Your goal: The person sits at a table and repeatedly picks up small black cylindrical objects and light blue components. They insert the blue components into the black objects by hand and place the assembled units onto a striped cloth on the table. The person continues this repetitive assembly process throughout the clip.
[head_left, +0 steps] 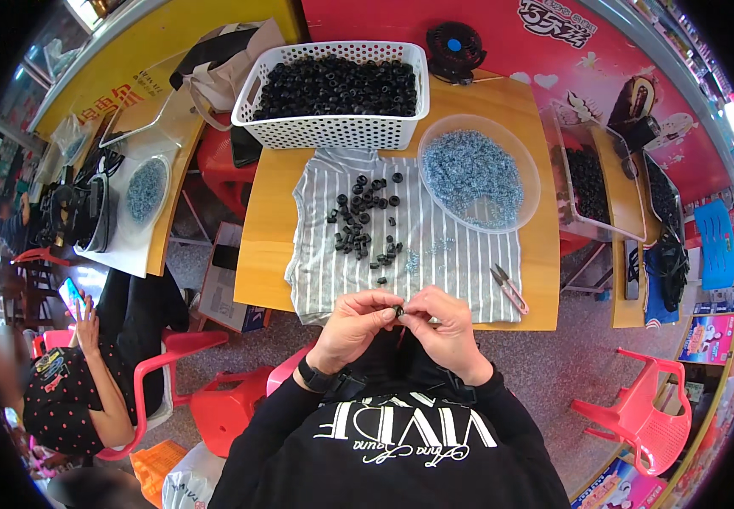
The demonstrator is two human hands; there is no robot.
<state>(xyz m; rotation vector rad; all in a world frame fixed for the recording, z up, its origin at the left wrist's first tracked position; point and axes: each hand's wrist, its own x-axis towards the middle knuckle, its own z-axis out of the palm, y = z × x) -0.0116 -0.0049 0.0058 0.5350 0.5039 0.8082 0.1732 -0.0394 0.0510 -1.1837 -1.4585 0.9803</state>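
The left hand (348, 329) and right hand (445, 329) pinch one small black piece (398, 311) between their fingertips, just before the counter's (267, 229) near edge; that piece seems in progress, loose black parts (394, 201) lie on the striped cloth (477, 271), the white basket (333, 134) holds plenty more, and which are finished cannot be told

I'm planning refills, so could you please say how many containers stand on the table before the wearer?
2: the white perforated basket of black parts at the back, and the round clear tub of bluish pieces nearer, on the right.
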